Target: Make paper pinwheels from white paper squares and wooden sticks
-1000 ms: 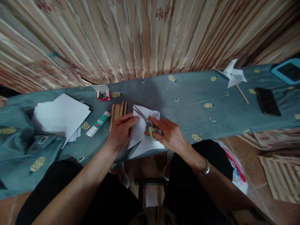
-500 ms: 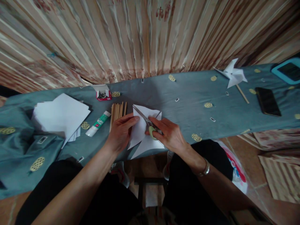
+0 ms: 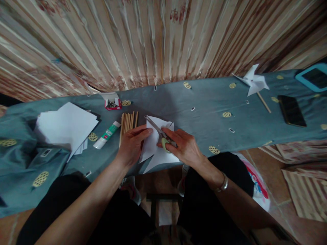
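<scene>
My left hand (image 3: 133,143) pinches the left edge of a white sheet of paper (image 3: 150,146), thumb on top. Slits run into the paper from its upper right and lower left corners. Closed around the pale green handles of a pair of scissors (image 3: 161,133) is my right hand (image 3: 185,144). The blades lie across the sheet and point to its upper left corner. Just beyond my left hand lies a row of several thin wooden sticks (image 3: 128,120).
Left of my hands are a glue stick (image 3: 107,135), a small open box of metal pins (image 3: 112,103) and a stack of white paper (image 3: 66,122). Farther right lie a paper pinwheel (image 3: 252,80) on a stick, a black phone (image 3: 292,110) and a blue-framed device (image 3: 313,77).
The top of the paper has shifted slightly, its upper right corner drawing a little left and down. Both hands keep their grips and nearly the same places.
</scene>
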Action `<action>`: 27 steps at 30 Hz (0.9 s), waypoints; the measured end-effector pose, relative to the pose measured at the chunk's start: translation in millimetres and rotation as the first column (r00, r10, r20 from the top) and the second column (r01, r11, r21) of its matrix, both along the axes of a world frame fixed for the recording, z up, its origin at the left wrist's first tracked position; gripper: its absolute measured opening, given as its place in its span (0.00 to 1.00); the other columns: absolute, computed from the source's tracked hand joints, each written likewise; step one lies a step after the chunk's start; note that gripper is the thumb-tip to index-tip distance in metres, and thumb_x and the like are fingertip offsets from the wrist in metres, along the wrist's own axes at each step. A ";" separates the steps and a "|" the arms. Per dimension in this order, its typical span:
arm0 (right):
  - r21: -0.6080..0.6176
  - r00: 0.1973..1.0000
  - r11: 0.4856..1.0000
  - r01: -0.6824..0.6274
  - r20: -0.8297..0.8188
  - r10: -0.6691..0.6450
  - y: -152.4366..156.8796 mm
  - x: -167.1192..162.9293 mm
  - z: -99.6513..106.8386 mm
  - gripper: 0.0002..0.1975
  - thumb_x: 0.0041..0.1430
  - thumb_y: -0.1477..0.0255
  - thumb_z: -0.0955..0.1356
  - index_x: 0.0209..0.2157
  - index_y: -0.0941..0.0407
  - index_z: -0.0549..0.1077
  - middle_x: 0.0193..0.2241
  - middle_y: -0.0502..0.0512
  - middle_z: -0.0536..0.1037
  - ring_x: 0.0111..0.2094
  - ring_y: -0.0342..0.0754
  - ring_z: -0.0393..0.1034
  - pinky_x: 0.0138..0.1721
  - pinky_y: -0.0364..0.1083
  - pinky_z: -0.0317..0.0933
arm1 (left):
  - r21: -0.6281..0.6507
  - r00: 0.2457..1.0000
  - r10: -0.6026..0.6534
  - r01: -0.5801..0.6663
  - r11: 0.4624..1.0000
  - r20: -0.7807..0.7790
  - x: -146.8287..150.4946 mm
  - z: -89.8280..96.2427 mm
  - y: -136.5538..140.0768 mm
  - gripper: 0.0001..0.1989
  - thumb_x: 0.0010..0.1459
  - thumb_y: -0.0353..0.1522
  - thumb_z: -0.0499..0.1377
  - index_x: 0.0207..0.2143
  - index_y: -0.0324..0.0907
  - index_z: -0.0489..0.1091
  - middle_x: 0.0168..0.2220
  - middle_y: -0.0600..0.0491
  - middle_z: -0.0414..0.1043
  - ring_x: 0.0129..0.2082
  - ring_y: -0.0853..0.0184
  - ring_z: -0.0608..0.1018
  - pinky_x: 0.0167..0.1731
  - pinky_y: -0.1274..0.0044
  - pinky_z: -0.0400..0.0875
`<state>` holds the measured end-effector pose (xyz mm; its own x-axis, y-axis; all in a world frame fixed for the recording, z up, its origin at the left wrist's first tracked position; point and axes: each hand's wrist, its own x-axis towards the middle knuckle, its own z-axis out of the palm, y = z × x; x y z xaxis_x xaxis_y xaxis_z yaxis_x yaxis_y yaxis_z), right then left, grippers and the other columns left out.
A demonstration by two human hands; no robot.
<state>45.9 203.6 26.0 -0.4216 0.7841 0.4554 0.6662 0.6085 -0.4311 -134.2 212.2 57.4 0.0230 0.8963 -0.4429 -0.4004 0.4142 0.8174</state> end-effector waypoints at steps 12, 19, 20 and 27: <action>-0.056 0.999 0.998 0.029 0.023 -0.028 0.3 0.8 -2.2 0.21 0.66 0.62 0.64 0.52 0.61 0.74 0.31 0.57 0.80 0.32 0.47 0.73 0.36 0.45 0.69 | 0.014 1.000 -0.009 0.009 1.000 -0.003 -0.6 -1.5 -0.2 0.07 0.42 0.30 0.69 0.28 0.42 0.79 0.26 0.54 0.79 0.23 0.70 0.76 0.23 0.80 0.72; -0.104 0.996 0.991 0.083 -0.006 -0.084 4.9 6.5 -0.6 0.19 0.65 0.63 0.65 0.53 0.57 0.73 0.35 0.56 0.81 0.34 0.47 0.74 0.38 0.46 0.70 | 0.028 0.999 0.003 -0.002 1.000 -0.035 0.0 -3.5 1.5 0.07 0.41 0.31 0.69 0.27 0.42 0.78 0.26 0.53 0.78 0.23 0.70 0.76 0.25 0.80 0.71; -0.104 0.992 0.987 0.126 -0.017 -0.128 8.5 12.7 1.4 0.19 0.65 0.64 0.65 0.53 0.56 0.73 0.36 0.56 0.81 0.35 0.47 0.75 0.39 0.46 0.70 | 0.036 0.999 0.015 -0.013 0.999 -0.051 -1.0 -4.3 2.9 0.07 0.41 0.31 0.69 0.27 0.42 0.78 0.26 0.54 0.78 0.23 0.70 0.75 0.24 0.80 0.71; -0.136 0.778 0.770 0.623 0.210 -0.592 40.8 81.5 4.3 0.26 0.62 0.65 0.65 0.57 0.65 0.67 0.35 0.65 0.82 0.37 0.57 0.78 0.39 0.52 0.67 | 0.229 0.958 0.066 0.000 0.973 -0.278 -21.5 -16.0 19.6 0.16 0.43 0.32 0.69 0.37 0.42 0.78 0.33 0.53 0.79 0.35 0.66 0.78 0.35 0.78 0.71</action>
